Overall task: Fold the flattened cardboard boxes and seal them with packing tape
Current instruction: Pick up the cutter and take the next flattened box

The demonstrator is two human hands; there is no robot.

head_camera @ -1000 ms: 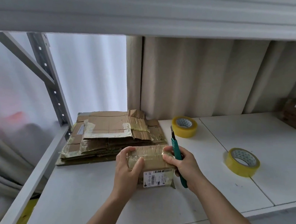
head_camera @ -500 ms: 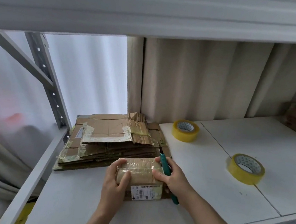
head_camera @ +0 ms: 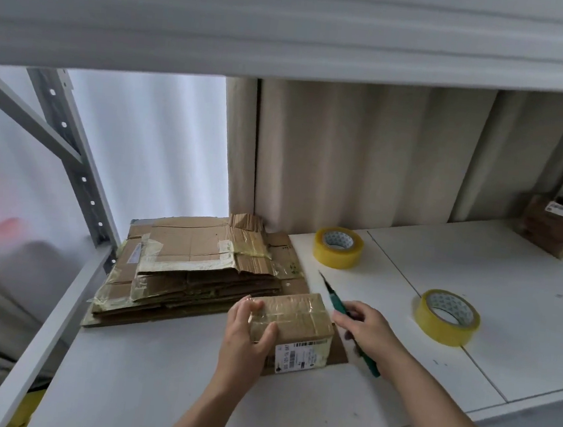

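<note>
One taped box (head_camera: pixel 292 314), two tape rolls (head_camera: pixel 338 247) (both yellow), one cutter (head_camera: pixel 340 305).

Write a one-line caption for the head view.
Left hand grips a taped small box; right hand holds a green utility knife beside it.

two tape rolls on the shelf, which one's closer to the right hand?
The front tape roll, just right of the right hand. The other roll sits farther back, near the wall.

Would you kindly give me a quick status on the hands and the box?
Left hand grips taped small box on shelf. Right hand holds green cutter, beside the box. Flattened cardboard stack waits behind.
</note>
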